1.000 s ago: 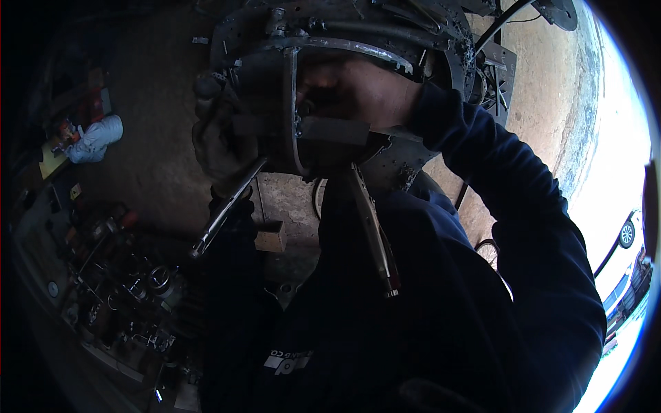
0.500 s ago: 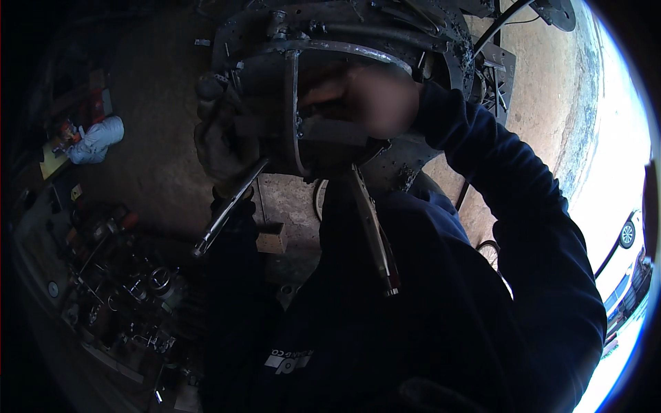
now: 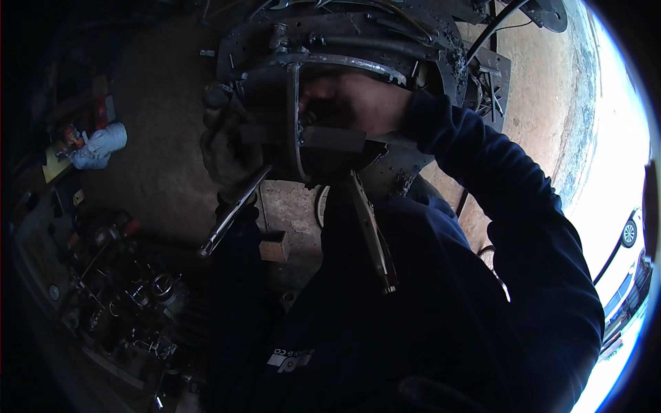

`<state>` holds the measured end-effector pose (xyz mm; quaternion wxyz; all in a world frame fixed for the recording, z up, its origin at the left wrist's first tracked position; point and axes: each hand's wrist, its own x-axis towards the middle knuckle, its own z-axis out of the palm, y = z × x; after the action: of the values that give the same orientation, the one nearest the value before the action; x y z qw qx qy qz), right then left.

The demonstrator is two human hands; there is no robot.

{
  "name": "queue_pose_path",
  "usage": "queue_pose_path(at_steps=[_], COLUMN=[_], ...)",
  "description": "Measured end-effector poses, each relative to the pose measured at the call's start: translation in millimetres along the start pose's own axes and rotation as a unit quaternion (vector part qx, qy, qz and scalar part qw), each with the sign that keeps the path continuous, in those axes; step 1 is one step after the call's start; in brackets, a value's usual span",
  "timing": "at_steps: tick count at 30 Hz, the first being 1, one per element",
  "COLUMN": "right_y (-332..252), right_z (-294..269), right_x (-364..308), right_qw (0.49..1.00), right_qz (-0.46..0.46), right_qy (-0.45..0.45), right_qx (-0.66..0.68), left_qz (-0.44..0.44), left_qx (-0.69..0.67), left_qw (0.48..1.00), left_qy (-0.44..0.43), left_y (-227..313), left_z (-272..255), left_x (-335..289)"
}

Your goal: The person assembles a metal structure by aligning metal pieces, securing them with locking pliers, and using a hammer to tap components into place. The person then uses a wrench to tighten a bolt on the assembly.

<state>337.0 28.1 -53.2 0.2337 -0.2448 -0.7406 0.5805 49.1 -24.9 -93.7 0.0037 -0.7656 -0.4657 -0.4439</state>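
Note:
In front of me is a dark metal frame with a curved top bar and a narrow upright bar. My left hand, in a grey work glove, is closed around the frame's left end; the shadow hides most of its fingers. My bare right hand reaches in under the curved bar with its fingers curled behind the upright. Whatever is between those fingers is too dark to make out. A flat dark strip lies just below it. Left locking pliers and right locking pliers hang from the lower edge.
Beyond the frame, a metal work surface carries rods and dark crumbs. A black cable arches at the upper right. A small box stands on the floor below. A person in light clothing is far left, near cluttered metal parts.
The frame and both pliers sit slightly lower in view. My right hand, blurred before, is now clearer and still inside the frame. My left hand keeps its hold.

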Motion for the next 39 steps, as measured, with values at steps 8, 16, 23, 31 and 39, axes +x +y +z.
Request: queue_pose_path(at_steps=[8,16,23,31,39], right_y=[0.2,3.7,10.1,9.7,-16.7], right_z=[-2.0,-3.0,0.4,5.8,-18.4], right_x=[2.0,-1.3,-3.0,-15.4,-50.6], right_qw=[1.000,0.999,0.999,0.987,0.998], right_qz=[0.012,-0.015,-0.028,-0.069,0.052], right_qy=[-0.026,-0.036,-0.027,0.065,-0.027], right_qx=[0.003,-0.008,-0.011,-0.130,0.003], left_qz=[0.002,0.028,0.016,0.020,-0.019], left_qx=[-0.019,-0.012,-0.031,-0.054,-0.045], left_qw=[1.000,0.999,0.999,0.998,0.999], left_qy=[-0.025,-0.026,-0.015,0.008,-0.015], left_y=[16.7,15.3,20.1,11.6,14.8], left_z=[-2.8,-1.5,-2.5,3.0,-2.0], left_x=[18.1,21.5,23.1,17.2,16.0])
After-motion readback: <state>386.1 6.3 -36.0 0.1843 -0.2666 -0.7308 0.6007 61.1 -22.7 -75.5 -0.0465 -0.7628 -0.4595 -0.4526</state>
